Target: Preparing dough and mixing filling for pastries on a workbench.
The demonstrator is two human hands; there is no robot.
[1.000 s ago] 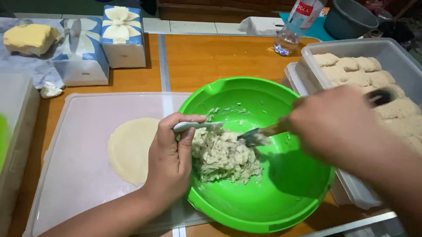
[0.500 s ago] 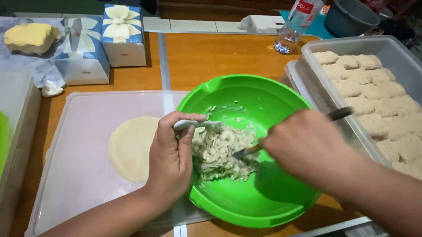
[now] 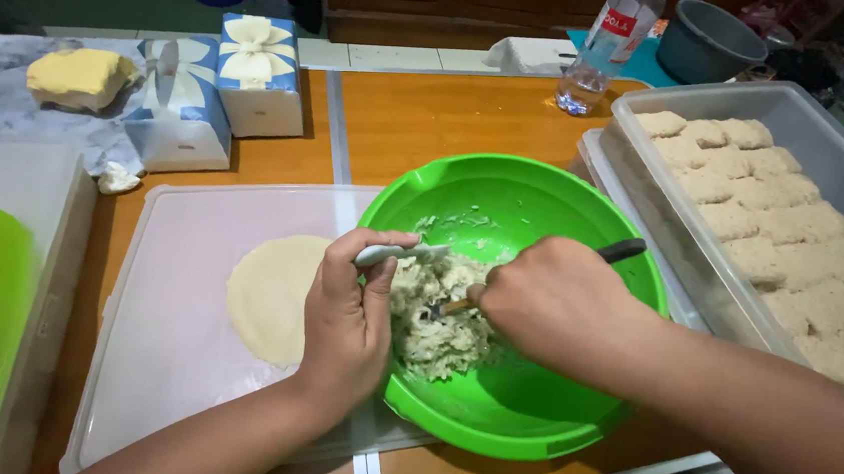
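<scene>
- We have our left hand [image 3: 351,312] closed around a pale-handled spoon [image 3: 396,254], its bowl end reaching into the filling [image 3: 436,313]
- Our right hand [image 3: 557,303] grips a dark-handled utensil [image 3: 617,250], whose working tip is buried in the same mound, so we cannot tell its shape
- The pale, lumpy filling sits in the green bowl [image 3: 545,202], heaped toward the left wall, just beside the white board [image 3: 167,347]
- A round dough sheet [image 3: 272,295] lies flat on that board, close to the bowl rim
- To scoop well, we judge it best to press the two tools together under a modest lump, lift it clear of the rim, and keep the bowl steady
- A clear tub [image 3: 832,129] of finished pieces [image 3: 783,240] stands at the right, well apart from the dough
</scene>
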